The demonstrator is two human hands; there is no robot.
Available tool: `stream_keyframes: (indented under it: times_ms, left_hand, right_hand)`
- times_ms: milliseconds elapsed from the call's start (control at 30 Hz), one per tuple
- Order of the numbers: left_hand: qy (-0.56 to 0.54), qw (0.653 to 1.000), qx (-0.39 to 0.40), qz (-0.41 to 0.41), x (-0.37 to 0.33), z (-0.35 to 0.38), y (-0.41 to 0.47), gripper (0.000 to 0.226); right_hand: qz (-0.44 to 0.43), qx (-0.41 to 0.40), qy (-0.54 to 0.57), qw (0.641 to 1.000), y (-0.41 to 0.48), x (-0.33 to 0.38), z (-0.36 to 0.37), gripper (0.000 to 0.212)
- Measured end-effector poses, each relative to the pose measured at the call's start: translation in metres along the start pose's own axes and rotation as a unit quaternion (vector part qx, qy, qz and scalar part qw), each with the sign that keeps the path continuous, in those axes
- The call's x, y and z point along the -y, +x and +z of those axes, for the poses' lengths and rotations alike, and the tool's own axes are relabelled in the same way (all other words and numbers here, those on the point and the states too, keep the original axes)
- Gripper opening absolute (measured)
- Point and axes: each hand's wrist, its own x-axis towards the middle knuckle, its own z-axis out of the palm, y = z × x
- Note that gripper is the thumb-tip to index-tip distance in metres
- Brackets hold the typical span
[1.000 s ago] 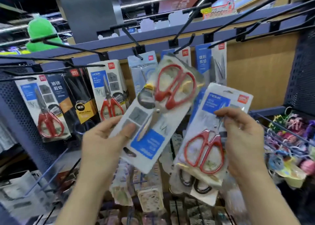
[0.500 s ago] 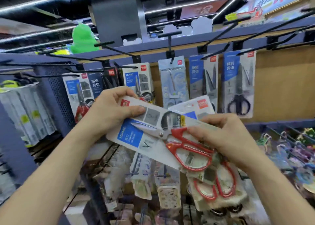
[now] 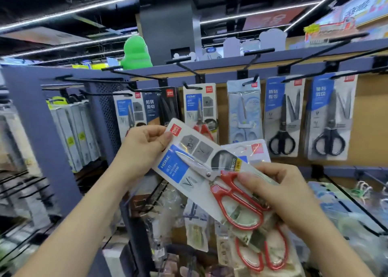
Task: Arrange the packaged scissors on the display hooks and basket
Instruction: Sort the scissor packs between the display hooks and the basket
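Held: two red-handled scissor packs, top pack (image 3: 189,167) tilted across the second pack (image 3: 270,253) | Hung: six scissor packs (image 3: 244,112) on hooks (image 3: 259,51) behind | Left hand (image 3: 144,150) pinches top pack's upper corner | Right hand (image 3: 281,194) grips its handle end, fingers curled.

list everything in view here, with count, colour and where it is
top scissors pack: one, white card, red handles, centre
second scissors pack: one, red handles, under the top pack
black-handled packs: two, hanging at right
pale blue pack: one, hanging centre
red-handled pack: one, hanging behind the top pack
dark pack: one, hanging left of that
display hooks: many, black, along the blue rail
green figure: one, above the rail, left
left grip: pinches the top pack's upper end
right grip: holds the packs' handle end
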Motion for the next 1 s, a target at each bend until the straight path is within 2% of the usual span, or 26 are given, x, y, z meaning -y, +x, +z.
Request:
stream_keyframes:
  times_ms: [67,133,200,267,400,567,667,900,1000]
  left_hand:
    - [0.014,1.000,0.019,0.003,0.001,-0.009,0.001,0.015]
    - [-0.008,1.000,0.013,0.021,0.001,-0.016,0.003,0.013]
    - [-0.090,0.996,-0.017,0.022,0.003,-0.024,0.005,0.006]
    - [-0.191,0.981,-0.026,-0.014,0.006,-0.033,0.006,0.014]
    - [-0.265,0.961,-0.066,-0.053,0.010,-0.047,0.009,0.008]
    - [-0.313,0.935,-0.163,-0.013,0.002,-0.078,0.023,0.007]
    - [-0.285,0.932,-0.224,0.013,0.001,-0.109,0.030,0.009]
    - [-0.135,0.955,-0.257,0.063,0.002,-0.148,0.047,0.012]
    - [-0.069,0.961,-0.253,0.090,-0.002,-0.145,0.059,0.013]
  right_hand:
    - [0.020,0.054,-0.020,0.998,0.001,0.001,0.004,0.026]
    - [0.019,0.074,-0.019,0.997,0.002,0.000,0.015,0.018]
    - [0.008,0.054,0.020,0.998,0.003,-0.001,0.028,0.015]
    - [0.000,0.018,0.059,0.998,0.004,-0.004,0.043,0.014]
    - [-0.006,0.027,0.063,0.998,0.010,-0.008,0.069,0.022]
    - [-0.031,0.045,0.027,0.998,0.023,-0.008,0.096,0.035]
    - [-0.061,0.069,-0.010,0.996,0.035,-0.003,0.114,0.031]
    - [-0.106,0.106,-0.053,0.987,0.076,0.012,0.175,0.044]
    - [-0.067,0.141,-0.029,0.987,0.091,0.012,0.192,0.029]
